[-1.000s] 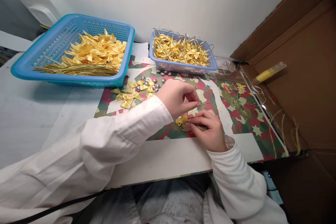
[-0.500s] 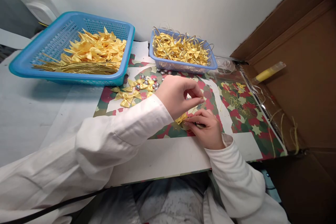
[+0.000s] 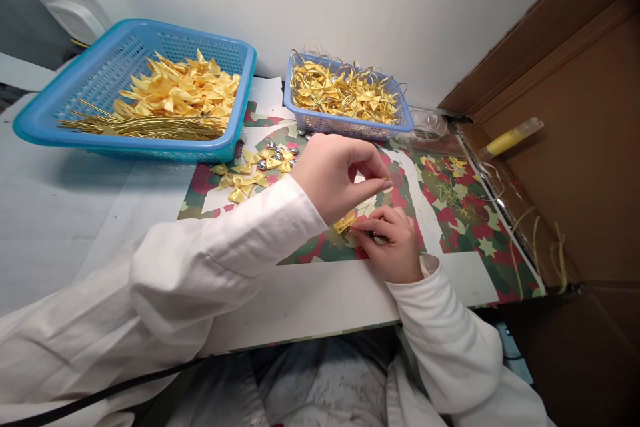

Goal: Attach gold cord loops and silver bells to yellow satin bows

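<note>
A yellow ribbon bow (image 3: 344, 222) sticks out to the left from the fingertips of my right hand (image 3: 395, 243), which pinches it just above the patterned sheet. Something dark shows between that hand's fingers, too small to make out. My left hand (image 3: 336, 177) is raised above and to the left of it, thumb and forefinger pressed together. Whatever thin thing they may hold is too fine to name. Loose yellow bows (image 3: 241, 185) and silver bells (image 3: 271, 145) lie beyond my left forearm, partly covered by it.
A large blue basket (image 3: 245, 97) holds yellow bows and gold wire ties. A smaller basket (image 3: 345, 125) at the back contains bows with wire loops. Yellow thread scraps (image 3: 450, 195) lie at right, near a cardboard wall (image 3: 565, 147) with a clear-and-yellow tube (image 3: 510, 139) against it.
My left hand has risen slightly, its pinched fingertips moving a little up and right, away from the bow. My right hand stays nearly in place with the bow.
</note>
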Demonstrator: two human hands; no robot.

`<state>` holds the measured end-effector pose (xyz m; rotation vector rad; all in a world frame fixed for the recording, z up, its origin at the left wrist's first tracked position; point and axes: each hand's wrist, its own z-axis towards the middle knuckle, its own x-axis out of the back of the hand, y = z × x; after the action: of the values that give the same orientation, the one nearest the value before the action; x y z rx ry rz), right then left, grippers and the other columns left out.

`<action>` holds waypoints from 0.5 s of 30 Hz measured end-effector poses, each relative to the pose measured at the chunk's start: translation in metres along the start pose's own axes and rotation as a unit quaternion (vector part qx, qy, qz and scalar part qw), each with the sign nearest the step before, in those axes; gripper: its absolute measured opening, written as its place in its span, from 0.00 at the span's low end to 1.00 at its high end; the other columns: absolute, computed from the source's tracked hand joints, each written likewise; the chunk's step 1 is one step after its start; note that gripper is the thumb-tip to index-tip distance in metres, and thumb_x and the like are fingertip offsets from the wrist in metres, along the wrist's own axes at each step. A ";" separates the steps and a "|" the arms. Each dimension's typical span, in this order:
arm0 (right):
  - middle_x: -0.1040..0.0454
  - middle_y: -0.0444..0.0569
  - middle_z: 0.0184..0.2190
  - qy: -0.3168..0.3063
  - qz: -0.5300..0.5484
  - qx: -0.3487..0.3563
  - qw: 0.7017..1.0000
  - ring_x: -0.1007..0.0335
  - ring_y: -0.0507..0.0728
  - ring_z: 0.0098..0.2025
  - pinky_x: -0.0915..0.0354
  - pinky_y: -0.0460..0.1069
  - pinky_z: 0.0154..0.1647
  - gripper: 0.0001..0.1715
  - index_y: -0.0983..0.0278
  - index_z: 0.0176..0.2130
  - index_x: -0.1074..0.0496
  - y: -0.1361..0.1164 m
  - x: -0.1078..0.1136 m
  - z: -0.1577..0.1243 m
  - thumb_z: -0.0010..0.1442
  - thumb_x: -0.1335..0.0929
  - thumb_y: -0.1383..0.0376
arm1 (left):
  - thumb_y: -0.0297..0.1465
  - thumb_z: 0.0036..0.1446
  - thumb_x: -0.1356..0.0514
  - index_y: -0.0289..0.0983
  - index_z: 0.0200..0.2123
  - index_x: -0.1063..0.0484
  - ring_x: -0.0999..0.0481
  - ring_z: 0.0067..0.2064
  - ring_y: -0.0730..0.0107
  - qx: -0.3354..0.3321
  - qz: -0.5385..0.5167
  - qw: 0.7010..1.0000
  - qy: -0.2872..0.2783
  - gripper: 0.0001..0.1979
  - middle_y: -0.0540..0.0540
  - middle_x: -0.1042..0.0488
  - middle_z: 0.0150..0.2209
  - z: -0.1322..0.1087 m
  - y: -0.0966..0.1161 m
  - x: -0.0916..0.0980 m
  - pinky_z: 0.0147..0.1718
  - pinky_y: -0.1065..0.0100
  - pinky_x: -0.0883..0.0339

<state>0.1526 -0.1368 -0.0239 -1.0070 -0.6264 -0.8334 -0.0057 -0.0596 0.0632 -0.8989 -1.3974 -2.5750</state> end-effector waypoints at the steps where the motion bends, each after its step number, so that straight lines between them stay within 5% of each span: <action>1: 0.28 0.44 0.27 0.003 -0.013 0.003 1.000 0.38 0.55 0.32 0.47 0.52 0.36 0.04 0.58 0.27 0.23 0.000 0.000 0.000 0.53 0.28 0.65 | 0.29 0.49 0.36 0.37 0.25 0.23 0.32 0.23 0.74 0.001 -0.002 1.000 0.002 0.03 0.51 0.23 0.22 0.000 0.000 0.001 0.26 0.69 0.35; 15: 0.28 0.43 0.26 0.023 -0.038 0.016 0.999 0.38 0.54 0.31 0.51 0.52 0.37 0.05 0.59 0.25 0.24 -0.001 -0.002 -0.001 0.52 0.27 0.66 | 0.30 0.49 0.35 0.37 0.25 0.23 0.32 0.22 0.73 -0.013 -0.048 0.996 0.070 0.03 0.49 0.24 0.23 0.007 -0.003 0.009 0.22 0.67 0.34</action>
<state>0.1507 -0.1372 -0.0255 -0.9373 -0.6406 -0.9089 -0.0109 -0.0507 0.0683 -0.6558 -1.4039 -2.6720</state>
